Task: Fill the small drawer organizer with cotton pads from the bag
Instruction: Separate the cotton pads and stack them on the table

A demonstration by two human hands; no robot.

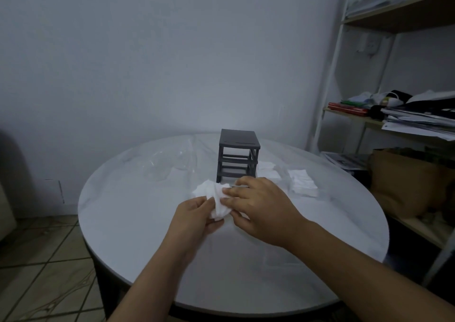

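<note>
A dark grey drawer organizer (237,155) stands near the middle of the round table, its drawer slots showing as open frames. Just in front of it I hold a bunch of white cotton pads (213,197) between both hands. My left hand (194,217) grips the pads from below and the left. My right hand (256,203) pinches them from the right with thumb and fingers. More white cotton pads (301,182) lie in loose piles to the right of the organizer. A clear plastic bag (170,164) lies flat to the organizer's left.
The round white table (138,223) fills the middle of the view. A shelf unit (394,114) with papers and clutter stands at the right, a brown bag (406,181) beneath it. Tiled floor shows at the lower left.
</note>
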